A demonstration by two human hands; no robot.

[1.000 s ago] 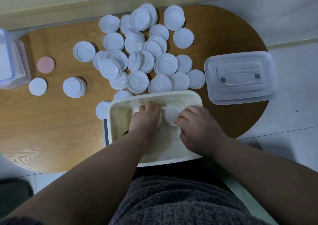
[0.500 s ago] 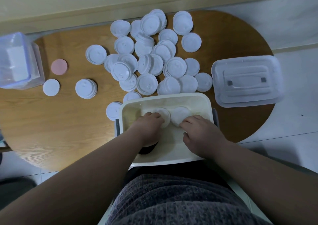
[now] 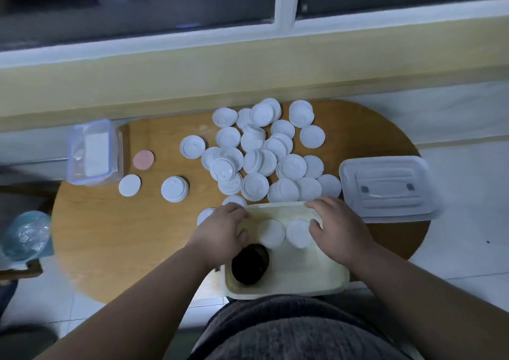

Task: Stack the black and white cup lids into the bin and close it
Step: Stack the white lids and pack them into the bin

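A cream bin (image 3: 303, 286) sits at the near edge of the round wooden table (image 3: 115, 230). Inside it are a stack of black lids (image 3: 249, 266) at the near left and two stacks of white lids (image 3: 271, 233) side by side at the far end. My left hand (image 3: 223, 230) lies palm down over the bin's far left corner, holding nothing that I can see. My right hand (image 3: 336, 227) rests on the far right rim with fingers spread, its thumb beside the right-hand white stack (image 3: 298, 233). Many loose white lids (image 3: 261, 153) lie just beyond the bin.
The bin's clear cover (image 3: 388, 189) lies flat to the right. At the left stand a small clear box with a blue rim (image 3: 93, 153), a pink disc (image 3: 143, 160), a white disc (image 3: 129, 184) and a short lid stack (image 3: 175, 189). A crumpled clear bag (image 3: 26, 234) lies off the table's left edge.
Both hands have come up from the bin's floor to its far rim. The two white stacks stay in the bin. The view has tilted up, showing the window.
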